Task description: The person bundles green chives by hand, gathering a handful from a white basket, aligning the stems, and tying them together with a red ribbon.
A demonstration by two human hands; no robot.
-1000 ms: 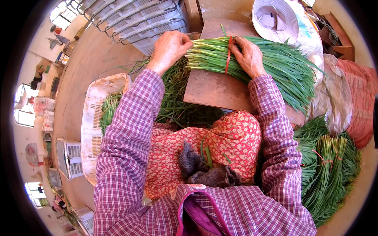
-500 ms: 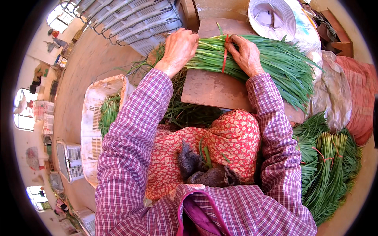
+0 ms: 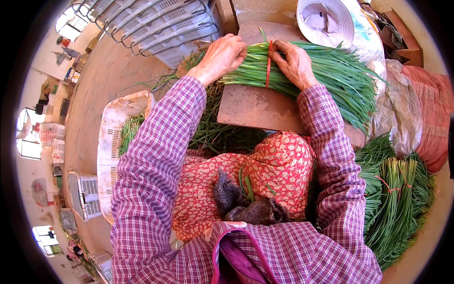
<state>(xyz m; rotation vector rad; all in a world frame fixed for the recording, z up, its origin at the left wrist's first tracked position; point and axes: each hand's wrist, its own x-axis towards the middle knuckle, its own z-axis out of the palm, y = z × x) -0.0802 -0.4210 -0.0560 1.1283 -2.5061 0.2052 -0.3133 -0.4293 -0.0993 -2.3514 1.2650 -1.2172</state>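
Note:
A thick bundle of green chives (image 3: pixel 331 71) lies across a reddish-brown board (image 3: pixel 255 106), its pale stem ends to the left and leaf tips to the right. Around the stems runs a red band (image 3: pixel 268 71). My right hand (image 3: pixel 294 62) grips the bundle from above just right of the band, thumb and fingers bent close to it. At the stem ends is my left hand (image 3: pixel 221 57), its fingers curled down over the stems; the fingertips are partly hidden.
Tied chive bundles (image 3: pixel 395 199) are piled at the right. A white plastic crate (image 3: pixel 106 170) with greens stands at the left. Stacked grey crates (image 3: pixel 189 38) rise at the far left. Beyond the bundle lies a pale hat (image 3: pixel 326 21). Loose greens (image 3: pixel 220 135) lie below the board.
My left hand has shifted slightly right along the stem ends and turned a little. My right hand stays beside the red band, and the bundle has hardly moved.

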